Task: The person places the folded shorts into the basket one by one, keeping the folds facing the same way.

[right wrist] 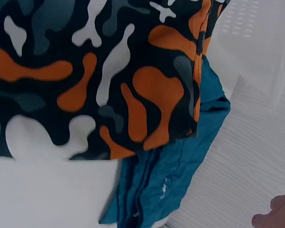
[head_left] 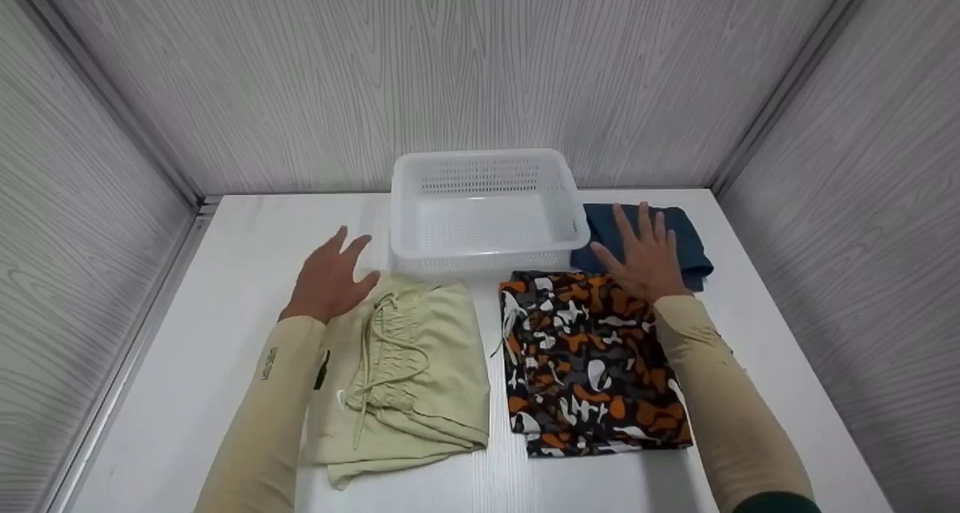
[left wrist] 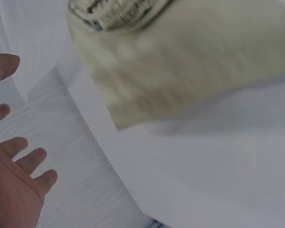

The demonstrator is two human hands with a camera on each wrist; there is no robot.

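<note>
My left hand [head_left: 332, 277] hovers at the upper left corner of a folded pale green drawstring garment [head_left: 442, 348], fingers spread and holding nothing. In the left wrist view, that hand [left wrist: 14, 185] shows at the left edge, apart from the cloth. My right hand [head_left: 646, 262] has its fingers spread above a folded blue garment [head_left: 686, 235], overlapping it in the head view. Below lies a folded garment with an orange, black, grey and white camouflage print [head_left: 592, 363]. The right wrist view shows only fingertips [right wrist: 275, 213] at its lower right, away from the cloth.
A white plastic basket [head_left: 480, 254] with slotted sides stands at the back middle of the white table [head_left: 780, 393], beside the blue garment. Grey wood-grain panels [head_left: 480, 78] enclose the table at the back and both sides.
</note>
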